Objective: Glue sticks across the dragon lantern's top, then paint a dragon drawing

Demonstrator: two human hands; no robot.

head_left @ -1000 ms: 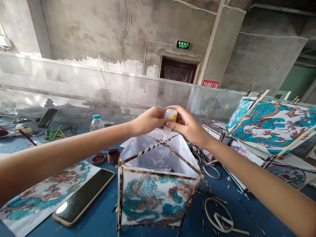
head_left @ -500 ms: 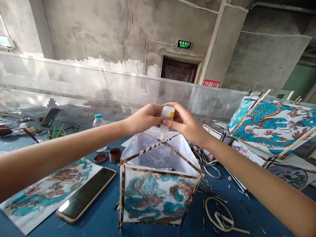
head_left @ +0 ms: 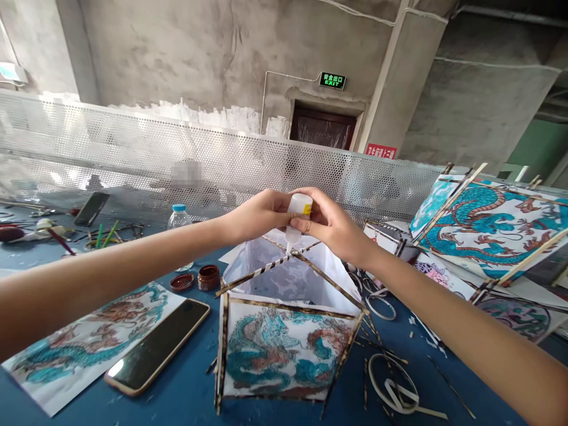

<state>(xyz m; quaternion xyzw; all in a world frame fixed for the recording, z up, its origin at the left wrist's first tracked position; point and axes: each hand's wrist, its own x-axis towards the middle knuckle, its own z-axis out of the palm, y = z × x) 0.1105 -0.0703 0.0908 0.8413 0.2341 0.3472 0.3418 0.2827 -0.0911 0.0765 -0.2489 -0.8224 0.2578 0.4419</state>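
Note:
A small white glue bottle (head_left: 296,218) is held upside down between both hands, its nozzle touching the point where two striped bamboo sticks (head_left: 284,260) cross. My left hand (head_left: 260,214) grips the bottle from the left and my right hand (head_left: 331,225) pinches it from the right. The sticks span the open top of a square paper lantern (head_left: 284,349) painted with a teal and brown dragon, which stands on the blue table (head_left: 186,390).
A phone (head_left: 157,346) lies on a dragon painting (head_left: 84,349) at the left. Two small paint jars (head_left: 208,277) and a water bottle (head_left: 178,219) stand behind. Finished dragon lanterns (head_left: 488,228) crowd the right. Bamboo rings (head_left: 393,381) and offcuts lie near. A perforated metal screen (head_left: 133,160) lines the back.
The bottle lifted slightly half a second ago, then came back down, so its nozzle now meets the stick crossing. Both hands stayed on it.

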